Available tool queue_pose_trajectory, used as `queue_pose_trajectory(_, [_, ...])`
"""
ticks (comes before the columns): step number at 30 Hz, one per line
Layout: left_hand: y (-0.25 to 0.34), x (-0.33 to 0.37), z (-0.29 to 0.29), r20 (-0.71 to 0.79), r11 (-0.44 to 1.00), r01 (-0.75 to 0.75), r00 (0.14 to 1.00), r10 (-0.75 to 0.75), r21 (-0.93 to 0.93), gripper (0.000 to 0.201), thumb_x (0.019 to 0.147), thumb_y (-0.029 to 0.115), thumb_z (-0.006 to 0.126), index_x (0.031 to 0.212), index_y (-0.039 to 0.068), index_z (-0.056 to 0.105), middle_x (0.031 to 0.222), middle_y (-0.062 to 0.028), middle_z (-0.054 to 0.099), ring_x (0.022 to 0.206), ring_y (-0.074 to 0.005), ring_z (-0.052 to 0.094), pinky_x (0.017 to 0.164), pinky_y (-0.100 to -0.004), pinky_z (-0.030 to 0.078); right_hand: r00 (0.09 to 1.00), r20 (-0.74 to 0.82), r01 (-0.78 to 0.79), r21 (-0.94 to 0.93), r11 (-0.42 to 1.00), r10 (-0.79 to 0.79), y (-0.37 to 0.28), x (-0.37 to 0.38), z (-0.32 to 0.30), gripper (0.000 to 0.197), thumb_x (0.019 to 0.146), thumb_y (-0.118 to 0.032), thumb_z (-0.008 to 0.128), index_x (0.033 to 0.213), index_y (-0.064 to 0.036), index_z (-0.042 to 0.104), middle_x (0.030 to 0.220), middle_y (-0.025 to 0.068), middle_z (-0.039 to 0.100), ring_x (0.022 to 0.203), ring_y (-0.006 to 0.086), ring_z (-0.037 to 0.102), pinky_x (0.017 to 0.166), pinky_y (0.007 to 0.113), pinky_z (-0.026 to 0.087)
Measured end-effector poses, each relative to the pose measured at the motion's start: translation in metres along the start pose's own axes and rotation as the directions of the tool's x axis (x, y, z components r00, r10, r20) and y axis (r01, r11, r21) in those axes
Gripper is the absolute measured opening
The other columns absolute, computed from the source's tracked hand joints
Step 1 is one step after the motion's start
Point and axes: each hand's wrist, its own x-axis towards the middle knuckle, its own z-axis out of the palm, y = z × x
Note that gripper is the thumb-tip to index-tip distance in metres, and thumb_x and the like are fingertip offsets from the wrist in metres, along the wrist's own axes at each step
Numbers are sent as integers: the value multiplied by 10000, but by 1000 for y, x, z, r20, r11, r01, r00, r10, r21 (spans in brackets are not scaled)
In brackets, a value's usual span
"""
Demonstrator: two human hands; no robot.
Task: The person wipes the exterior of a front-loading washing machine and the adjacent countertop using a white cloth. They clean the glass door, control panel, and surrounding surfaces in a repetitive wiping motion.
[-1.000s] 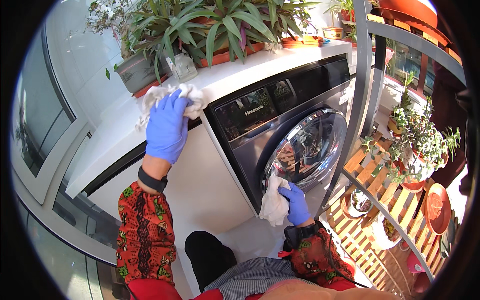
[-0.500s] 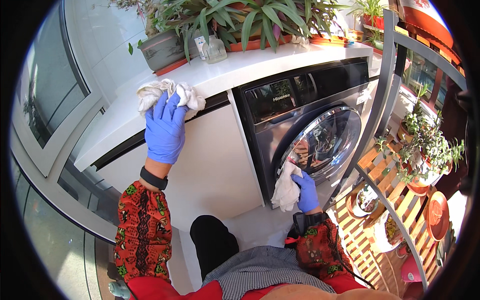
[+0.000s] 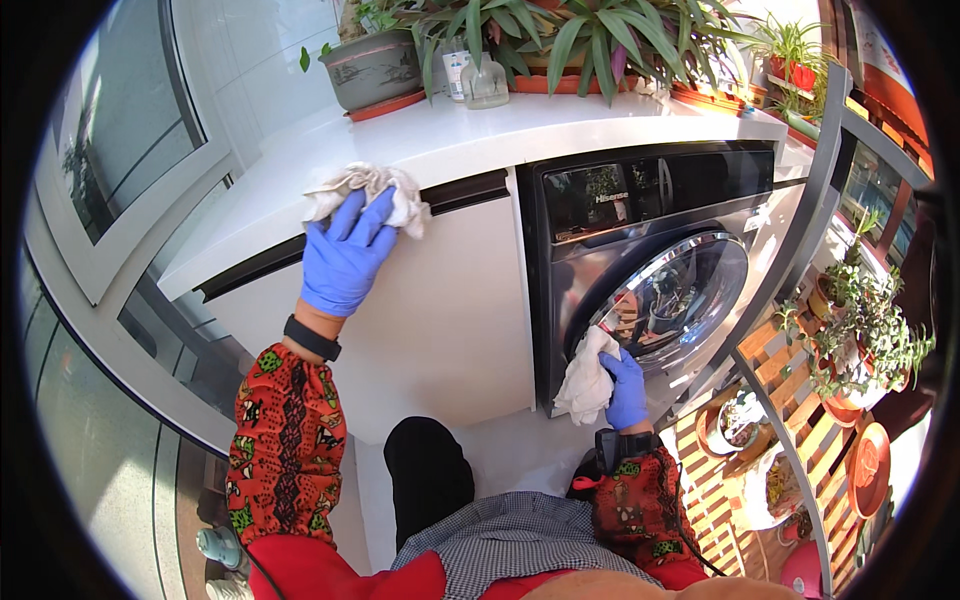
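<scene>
1. The left hand (image 3: 345,255), in a blue glove, presses a crumpled pale cloth (image 3: 370,190) flat-palmed against the front edge of the white counter (image 3: 480,135), above the white cabinet front (image 3: 440,320). The fingers are spread wide over the cloth rather than closed around it.
2. The right hand (image 3: 625,390), also gloved, is closed on a second white cloth (image 3: 587,375), which hangs against the lower left rim of the washing machine door (image 3: 670,300).
3. Against the picture from a second ago, the left hand and its cloth have come from further back on the counter top to its front edge, so the wiping appears to have reached the lip.
4. The right hand has kept its place at the door's lower left rim, its cloth bunched much as before.
5. The view has tipped: the potted plants (image 3: 590,40) at the counter's back edge now sit nearer the top of the picture, and the grey planter (image 3: 372,68) shows in full.
</scene>
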Motion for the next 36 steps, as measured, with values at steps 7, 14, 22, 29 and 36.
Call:
queue_pose_trajectory(7, [-13,-61,-22,-70,958,288,955,-288,-4,368,752,109,722,1112,170,674,1323,-33,575,1139,-308,572,911,-458,459,999,-26,-23,2,1000,23,-2,-3,-1,327,911,-24,595,1234,-3,643,1113,74,696,991,186,674,897,304,530])
queue_pose_trajectory(14, [102,38,23,-21,953,215,974,-224,-213,325,843,165,647,1164,162,597,1304,-38,600,1105,-255,615,805,-414,458,1000,10,-20,-14,1000,20,7,-1,15,337,913,-28,588,1245,-3,640,1123,73,693,1005,188,670,901,309,530])
queue_pose_trajectory(22, [31,-47,14,113,914,350,936,-333,-204,484,770,170,707,1233,144,570,1279,-76,604,1140,-273,590,870,-434,442,1000,-3,-11,-74,997,11,13,5,8,346,924,-43,602,1268,-5,628,1158,75,688,1026,196,668,918,321,530])
queue_pose_trajectory(29, [-71,-169,-22,101,777,623,782,-615,-91,425,810,134,655,1222,69,576,1234,-161,604,1172,-337,565,1004,-484,388,1000,1,-18,-36,999,18,5,1,-8,346,932,-58,598,1275,-15,616,1166,84,684,1045,210,670,938,330,529])
queue_pose_trajectory(36, [16,-79,5,37,843,526,850,-526,-111,415,786,136,666,1187,101,565,1230,-127,598,1143,-316,581,946,-496,402,991,130,-7,-22,1000,10,7,4,-2,391,959,-110,561,1340,-19,571,1235,87,656,1117,227,644,984,354,510])
